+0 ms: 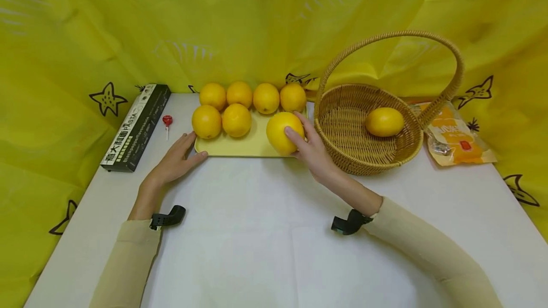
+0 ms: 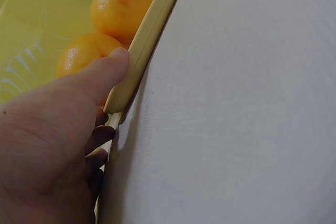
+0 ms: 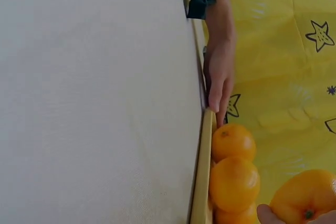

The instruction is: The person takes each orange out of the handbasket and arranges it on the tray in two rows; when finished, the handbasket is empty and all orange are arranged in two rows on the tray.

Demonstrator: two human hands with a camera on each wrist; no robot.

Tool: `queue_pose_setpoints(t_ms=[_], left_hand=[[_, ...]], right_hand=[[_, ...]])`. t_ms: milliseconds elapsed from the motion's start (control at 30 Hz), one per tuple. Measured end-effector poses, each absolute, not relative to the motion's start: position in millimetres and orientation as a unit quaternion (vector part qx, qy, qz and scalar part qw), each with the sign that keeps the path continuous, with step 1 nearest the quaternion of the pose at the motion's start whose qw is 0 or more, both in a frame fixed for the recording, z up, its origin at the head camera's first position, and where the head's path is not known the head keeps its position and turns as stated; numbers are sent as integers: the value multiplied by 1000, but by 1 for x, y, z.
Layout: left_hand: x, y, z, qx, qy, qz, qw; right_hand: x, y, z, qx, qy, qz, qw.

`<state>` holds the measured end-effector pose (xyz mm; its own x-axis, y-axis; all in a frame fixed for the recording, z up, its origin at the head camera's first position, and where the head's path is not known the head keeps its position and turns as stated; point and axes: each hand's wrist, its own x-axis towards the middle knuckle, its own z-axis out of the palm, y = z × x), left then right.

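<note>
My right hand (image 1: 314, 149) holds an orange (image 1: 282, 132) over the right front part of a shallow yellow tray (image 1: 265, 144), its thumb across the fruit. In the right wrist view, the held orange (image 3: 304, 195) shows its stem end at the bottom right. Several more oranges (image 1: 237, 120) sit on the tray in two rows. At the tray's left front corner rests my left hand (image 1: 173, 160), thumb on the rim (image 2: 142, 45) and fingers extended along the left side. Right of the tray, a wicker basket (image 1: 342, 153) has one orange (image 1: 384, 121) inside.
The basket's tall handle (image 1: 394, 34) arches upward. Behind it lies an orange-and-white snack bag (image 1: 460, 137). To the left are a dark pasta box (image 1: 137, 129) and a red lollipop (image 1: 167, 120). A yellow patterned cloth (image 1: 239, 23) hangs behind the white table (image 1: 239, 232).
</note>
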<state>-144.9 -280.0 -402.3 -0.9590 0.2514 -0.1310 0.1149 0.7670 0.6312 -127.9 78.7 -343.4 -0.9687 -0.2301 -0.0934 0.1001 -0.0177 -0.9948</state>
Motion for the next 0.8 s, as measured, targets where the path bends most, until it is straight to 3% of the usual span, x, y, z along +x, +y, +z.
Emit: queue_pose_setpoints(t_ms=[367,800], left_hand=[[-147,-279,-401,97,937,321,100],[-145,-278,-400,94,935,327,102]], right_hand=[[-178,37,-360,25,686,-716,126],[-196,12,-376,50,749,-656,77]])
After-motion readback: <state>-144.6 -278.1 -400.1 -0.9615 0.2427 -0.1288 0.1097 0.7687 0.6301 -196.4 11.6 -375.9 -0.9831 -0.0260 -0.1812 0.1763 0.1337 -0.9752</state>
